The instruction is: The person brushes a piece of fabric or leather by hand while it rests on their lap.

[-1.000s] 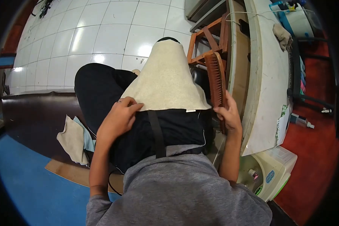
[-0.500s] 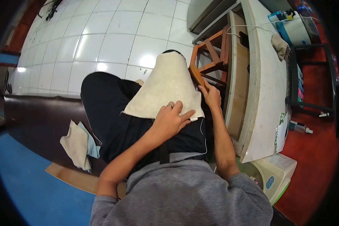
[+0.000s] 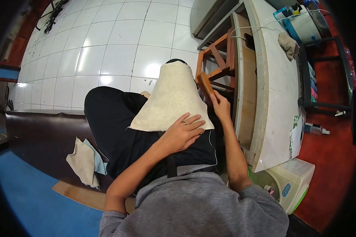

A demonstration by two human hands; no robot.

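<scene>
Cream cloth, one, lay draped over the lap, its narrow end away from the person and its wide, straight edge nearest. Left hand, ringed: palm down near the cloth's near right corner, fingers slightly spread and laid flat on it, clasping nothing. Right hand: grip clamped around the near end of a wooden brush, held slanting just beside the cloth's right edge; contact with the cloth could not be told, and its bristles were unclear. Padded brown bench: beige cloth and light-blue cloth overlapped at its near edge. White bench: crumpled rag by its right edge. Step in hand, as judged: cloth steadied, brush poised alongside. The next move seemed to call for steady left-hand pressure and a controlled brush angle.
</scene>
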